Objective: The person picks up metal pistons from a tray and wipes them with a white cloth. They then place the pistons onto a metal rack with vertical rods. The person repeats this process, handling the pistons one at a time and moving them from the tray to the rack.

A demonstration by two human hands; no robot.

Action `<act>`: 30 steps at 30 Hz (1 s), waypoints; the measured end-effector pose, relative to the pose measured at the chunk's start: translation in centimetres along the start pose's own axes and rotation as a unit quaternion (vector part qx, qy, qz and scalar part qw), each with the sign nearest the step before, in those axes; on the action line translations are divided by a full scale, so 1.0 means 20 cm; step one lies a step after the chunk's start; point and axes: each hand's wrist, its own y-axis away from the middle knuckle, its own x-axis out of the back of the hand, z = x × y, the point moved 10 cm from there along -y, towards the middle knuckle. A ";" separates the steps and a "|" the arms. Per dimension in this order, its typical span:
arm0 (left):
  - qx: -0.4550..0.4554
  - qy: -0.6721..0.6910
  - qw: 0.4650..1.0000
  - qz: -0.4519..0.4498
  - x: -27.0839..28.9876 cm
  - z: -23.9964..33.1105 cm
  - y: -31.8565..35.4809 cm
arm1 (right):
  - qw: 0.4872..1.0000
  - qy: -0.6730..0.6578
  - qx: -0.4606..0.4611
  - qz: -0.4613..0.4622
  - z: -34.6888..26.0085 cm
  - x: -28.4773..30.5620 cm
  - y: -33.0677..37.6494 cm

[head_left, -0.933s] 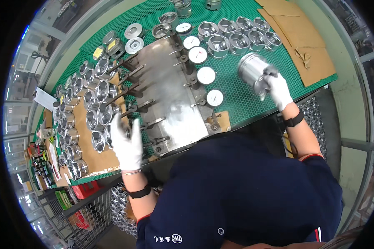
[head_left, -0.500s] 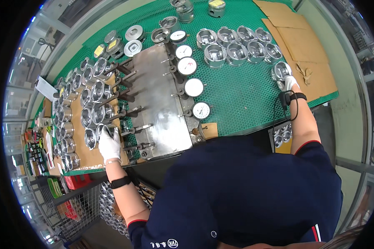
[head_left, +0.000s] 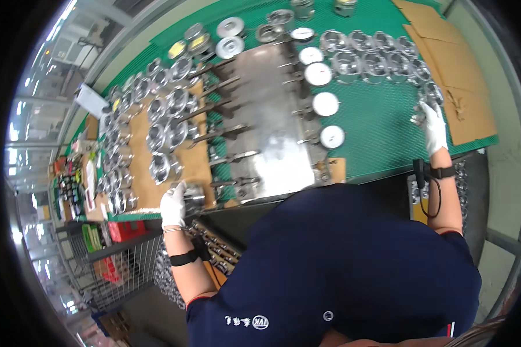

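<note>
White-gloved, the left hand (head_left: pixel 173 205) has its grip on the side of a round, hollow, silver metal part (head_left: pixel 195 199). This part is at the near edge of the green mesh surface (head_left: pixel 376 133), to the right of its near left corner. A moment ago it was in the bunch of silver metal cups (head_left: pixel 165 168) on the brown cardboard sheet (head_left: pixel 142 191). Now it is out of the bunch and closer to the person.

Near the right edge, a second round silver part (head_left: pixel 432 91) stands at the end of two rows of shiny open parts (head_left: pixel 373 65). It was up in the air before, so now it is down with the others. The white-gloved right hand (head_left: pixel 434 126) is just beside it, and I cannot tell if that grip has let go. Between the hands sits a flat gray steel plate (head_left: pixel 266 127) with round white dials (head_left: pixel 326 104) along its right side.
</note>
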 end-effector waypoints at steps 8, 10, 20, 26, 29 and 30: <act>-0.048 0.274 0.937 -0.210 -0.41 0.86 0.61 | 0.772 0.223 0.247 -0.542 -0.41 -1.47 1.18; -0.073 0.378 0.886 -0.258 -0.59 1.05 0.73 | 0.758 0.160 0.385 -0.502 -0.43 -1.58 1.39; -0.401 -0.136 0.896 -0.135 -0.66 1.11 0.62 | 0.718 0.416 0.411 -0.378 -0.29 -1.61 1.32; -0.541 -0.175 0.820 -0.070 -0.83 1.15 0.62 | 0.708 0.441 0.399 -0.380 -0.25 -1.64 1.32; -0.572 -0.153 0.805 -0.029 -0.84 1.19 0.66 | 0.733 0.373 0.411 -0.393 -0.28 -1.59 1.32; -0.570 -0.159 0.806 -0.022 -0.85 1.19 0.66 | 0.757 0.334 0.401 -0.394 -0.31 -1.55 1.32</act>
